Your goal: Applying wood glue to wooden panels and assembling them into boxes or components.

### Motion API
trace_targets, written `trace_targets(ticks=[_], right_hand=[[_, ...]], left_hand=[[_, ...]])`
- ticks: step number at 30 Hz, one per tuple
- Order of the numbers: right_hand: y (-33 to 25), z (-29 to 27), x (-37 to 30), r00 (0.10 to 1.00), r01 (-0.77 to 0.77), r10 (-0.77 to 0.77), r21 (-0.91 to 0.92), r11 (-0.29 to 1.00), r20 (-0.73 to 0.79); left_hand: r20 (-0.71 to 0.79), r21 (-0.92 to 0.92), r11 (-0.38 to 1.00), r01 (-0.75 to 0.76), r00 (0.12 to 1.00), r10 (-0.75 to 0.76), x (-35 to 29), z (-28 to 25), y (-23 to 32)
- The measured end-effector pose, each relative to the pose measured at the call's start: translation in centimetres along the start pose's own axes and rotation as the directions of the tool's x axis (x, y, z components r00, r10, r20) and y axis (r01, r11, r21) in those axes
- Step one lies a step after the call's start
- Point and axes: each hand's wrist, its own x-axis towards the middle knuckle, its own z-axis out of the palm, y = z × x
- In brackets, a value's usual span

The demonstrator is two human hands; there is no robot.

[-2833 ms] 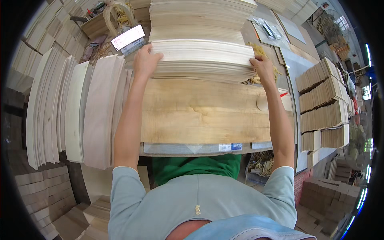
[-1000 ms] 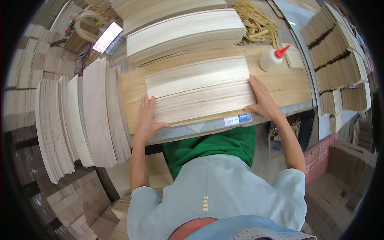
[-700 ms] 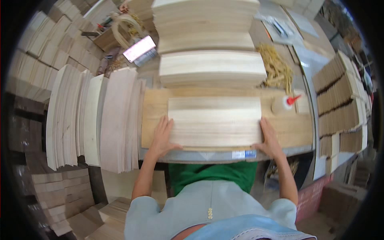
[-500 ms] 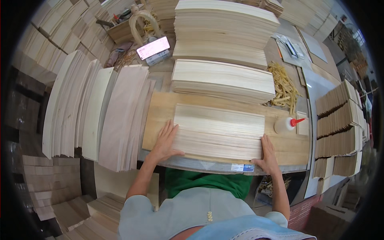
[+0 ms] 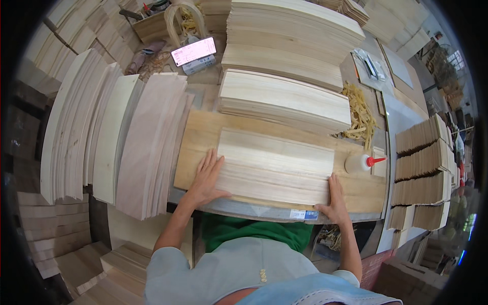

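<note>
A neat stack of thin, pale wooden boards (image 5: 277, 165) lies on a wider wooden base board (image 5: 361, 190) in front of me. Against the stack's left end rests my left hand (image 5: 206, 179), fingers stretched out and thumb spread along the near corner. My right hand (image 5: 335, 202) lies at the right end in the same way, its fingers pointing away from me and its thumb by the near edge. Both hands touch the stack from the sides, open rather than wrapped around it. A white glue bottle (image 5: 357, 162) with a red nozzle stands to the right.
Taller board stacks (image 5: 287, 99) stand just behind. Upright boards (image 5: 147, 147) lean at the left. Yellowish strips (image 5: 360, 119) lie heaped behind the bottle. Bundles of small wooden pieces (image 5: 419, 162) line the right side. A lit phone (image 5: 194, 51) rests on a small box at the back.
My view has shifted and tilted slightly, so the scene sits a little farther left. Both hands stay at the ends of the stack.
</note>
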Motion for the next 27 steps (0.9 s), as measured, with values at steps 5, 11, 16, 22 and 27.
trace_targets(ticks=[5,11,16,22,27], right_hand=[[-0.5,-0.1,-0.2,1.0,-0.007,0.007,0.003,1.0,-0.01],[-0.3,-0.2,-0.3,0.999,0.007,-0.006,0.004,1.0,-0.032],[-0.1,-0.2,-0.2,0.999,0.014,-0.013,0.016,1.0,-0.038],[0.5,0.1,-0.2,0.998,0.036,-0.036,0.006,0.999,-0.043],[0.7,0.4,-0.5,0.999,0.027,-0.027,0.008,1.0,-0.026]], left_hand=[[-0.014,0.001,1.0,-0.024,1.0,0.024,-0.1,0.4,-0.2],[-0.044,0.032,0.997,-0.065,0.997,0.067,-0.2,0.4,-0.2],[-0.077,0.062,0.994,-0.086,0.993,0.091,0.0,0.5,-0.5],[-0.074,0.067,0.996,-0.058,0.995,0.063,-0.1,0.5,-0.5],[-0.072,0.05,0.998,-0.045,0.996,0.049,-0.4,0.9,-0.3]])
